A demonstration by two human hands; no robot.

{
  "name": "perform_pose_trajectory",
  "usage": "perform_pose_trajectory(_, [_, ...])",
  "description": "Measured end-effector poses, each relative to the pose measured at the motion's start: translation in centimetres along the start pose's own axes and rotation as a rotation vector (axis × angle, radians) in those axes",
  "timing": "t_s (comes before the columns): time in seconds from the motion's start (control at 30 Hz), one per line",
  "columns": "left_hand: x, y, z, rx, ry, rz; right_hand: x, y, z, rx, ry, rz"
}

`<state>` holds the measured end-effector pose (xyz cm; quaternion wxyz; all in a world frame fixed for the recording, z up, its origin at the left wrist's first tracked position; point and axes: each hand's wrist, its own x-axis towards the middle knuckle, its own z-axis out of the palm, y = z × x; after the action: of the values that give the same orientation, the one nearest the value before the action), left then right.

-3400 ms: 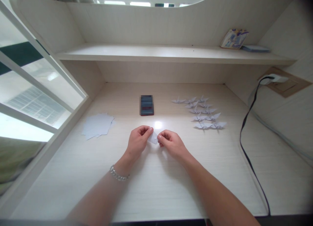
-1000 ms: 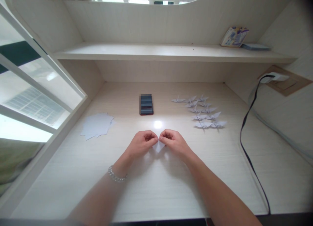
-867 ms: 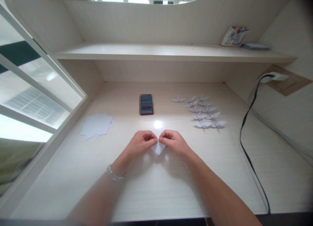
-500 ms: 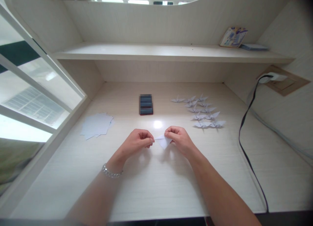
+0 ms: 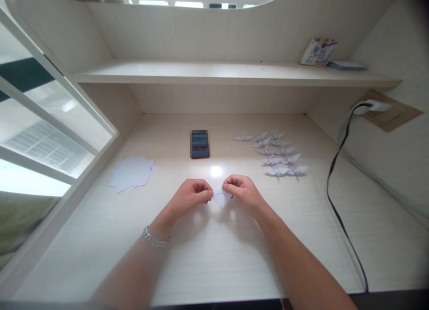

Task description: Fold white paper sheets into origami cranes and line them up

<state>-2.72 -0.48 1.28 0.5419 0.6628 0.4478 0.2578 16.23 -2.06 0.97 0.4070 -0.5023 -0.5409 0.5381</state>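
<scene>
A small folded white paper piece (image 5: 220,197) hangs just above the desk (image 5: 208,256) between my two hands. My left hand (image 5: 189,197), with a bracelet on its wrist, pinches the paper's left tip with curled fingers. My right hand (image 5: 241,193) pinches its right side, fingers closed too. The paper points downward like a triangle. Several finished paper cranes (image 5: 276,153) lie in rows to the right behind my hands.
A stack of white paper sheets (image 5: 132,172) lies at the left. A dark phone (image 5: 199,144) lies flat behind my hands. A black cable (image 5: 335,184) runs from a wall socket down the desk's right side. A shelf (image 5: 234,73) above holds a small packet (image 5: 317,52).
My hands went from touching with the paper tucked below them, to pulled slightly apart with the paper stretched between, and have now drawn closer again.
</scene>
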Motion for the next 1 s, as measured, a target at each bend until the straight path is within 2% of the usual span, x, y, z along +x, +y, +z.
perform_pose_trajectory(0.2, [-0.1,0.3,-1.1,-0.070,-0.003,0.002,0.3,0.0,-1.1,0.100,0.042,0.007])
perform_pose_trajectory(0.3, [-0.1,0.5,-1.1,-0.147,0.063,-0.003,0.3,0.0,-1.5,0.132,0.121,0.013])
perform_pose_trajectory(0.4, [0.0,0.7,-0.5,-0.165,0.117,0.005,0.3,0.2,-1.0,0.063,0.075,-0.006])
perform_pose_trajectory(0.53, [0.2,0.5,-0.1,-0.047,0.082,-0.008,0.2,0.2,-0.2,-0.007,0.013,-0.026])
perform_pose_trajectory(0.7, [0.3,0.4,-0.7,-0.182,0.174,-0.002,0.6,0.2,-0.7,0.110,0.175,-0.015])
perform_pose_trajectory(0.83, [0.4,0.8,0.3,-0.337,0.221,-0.035,0.7,0.4,-0.2,0.179,0.232,-0.017])
perform_pose_trajectory(0.9, [0.5,0.8,1.1,-0.338,0.206,-0.009,0.6,0.5,0.6,0.185,0.223,-0.024])
perform_pose_trajectory(1.0, [0.7,0.5,1.7,-0.391,0.300,0.019,0.3,0.6,1.5,0.168,0.157,-0.023])
